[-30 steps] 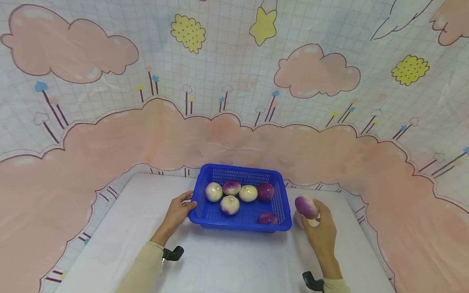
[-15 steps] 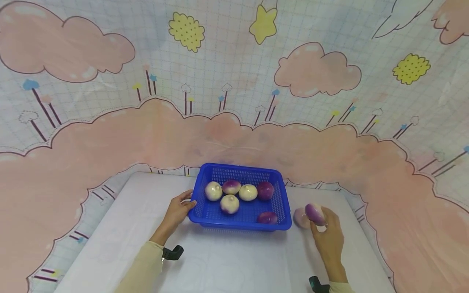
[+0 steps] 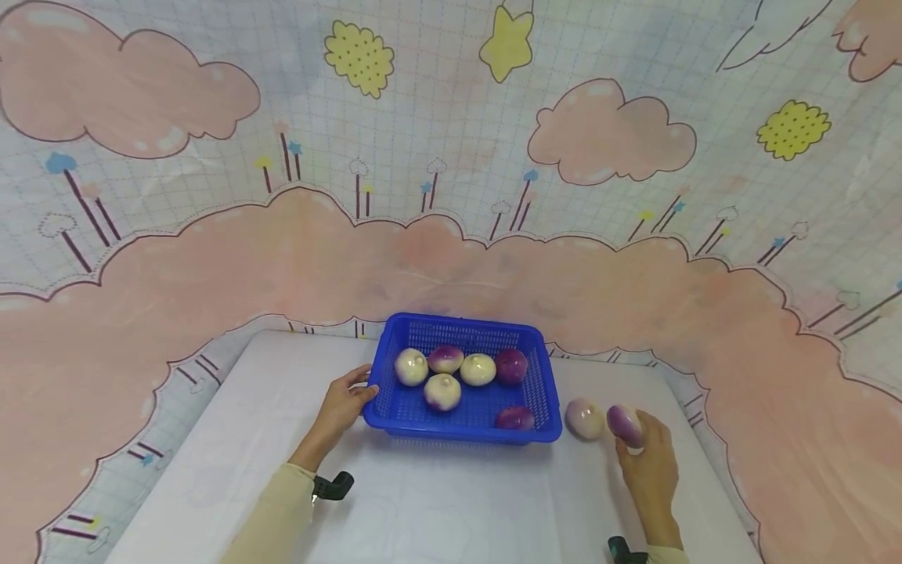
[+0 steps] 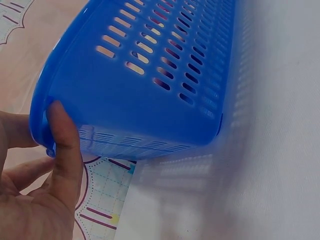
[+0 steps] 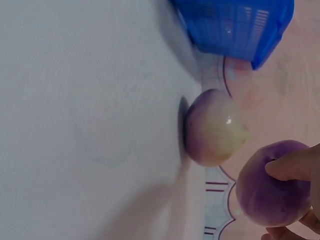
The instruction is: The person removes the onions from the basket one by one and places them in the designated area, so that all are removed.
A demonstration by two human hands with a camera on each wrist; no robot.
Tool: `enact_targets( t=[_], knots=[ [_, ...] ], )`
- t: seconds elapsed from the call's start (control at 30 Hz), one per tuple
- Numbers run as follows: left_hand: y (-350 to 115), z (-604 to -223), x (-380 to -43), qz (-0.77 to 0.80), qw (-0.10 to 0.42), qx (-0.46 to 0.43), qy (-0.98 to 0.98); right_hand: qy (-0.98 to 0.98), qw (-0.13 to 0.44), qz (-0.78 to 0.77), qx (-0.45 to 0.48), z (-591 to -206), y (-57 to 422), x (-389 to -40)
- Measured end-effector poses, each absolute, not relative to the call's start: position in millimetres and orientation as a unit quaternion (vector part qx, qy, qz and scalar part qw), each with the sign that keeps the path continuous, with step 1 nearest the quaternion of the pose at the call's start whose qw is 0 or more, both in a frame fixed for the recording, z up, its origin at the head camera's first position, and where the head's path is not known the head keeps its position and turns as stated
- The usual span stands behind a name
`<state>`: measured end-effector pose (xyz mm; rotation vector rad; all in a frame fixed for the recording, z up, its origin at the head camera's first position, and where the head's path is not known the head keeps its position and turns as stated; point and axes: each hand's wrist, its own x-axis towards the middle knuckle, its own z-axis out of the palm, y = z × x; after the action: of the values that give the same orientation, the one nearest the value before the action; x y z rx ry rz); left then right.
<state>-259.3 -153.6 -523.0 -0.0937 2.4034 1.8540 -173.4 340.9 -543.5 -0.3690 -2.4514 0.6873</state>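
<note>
My left hand [image 3: 343,407] grips the left rim of a blue plastic basket [image 3: 451,432]. In the left wrist view, the thumb [image 4: 65,145] presses on the outer wall while other fingers lie behind the rim. Several shiny white and purple onions sit in the basket, among them a white onion [image 3: 411,367] and a purple onion [image 3: 510,366]. To the basket's right, my right hand [image 3: 650,466] pinches a purple-and-white onion [image 5: 272,185], held above the table. Beside it another pale onion [image 3: 585,419] rests on the table, apart from the basket.
A white cloth [image 3: 451,509] covers the table. Close behind the basket hangs a curtain [image 3: 451,266] printed with clouds and stars, which also runs along both sides of the table.
My right hand has moved right and toward me with its onion, away from the basket. The onion on the table now shows fully. My left hand and the basket have stayed put.
</note>
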Motion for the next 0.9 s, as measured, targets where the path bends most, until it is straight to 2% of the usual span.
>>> enact_targets(
  t=[0.27, 0.57, 0.9],
  knots=[
    [-152, -523, -258, 0.612, 0.047, -0.029, 0.789, -0.926, 0.23, 0.252, -0.163, -549, 351, -171],
    [-151, -525, -256, 0.607, 0.048, -0.029, 0.793, -0.945, 0.142, 0.246, -0.162, -559, 359, -171],
    [-152, -525, -257, 0.609, 0.044, -0.027, 0.792, -0.939, 0.15, 0.265, -0.159, -564, 356, -168]
  ],
)
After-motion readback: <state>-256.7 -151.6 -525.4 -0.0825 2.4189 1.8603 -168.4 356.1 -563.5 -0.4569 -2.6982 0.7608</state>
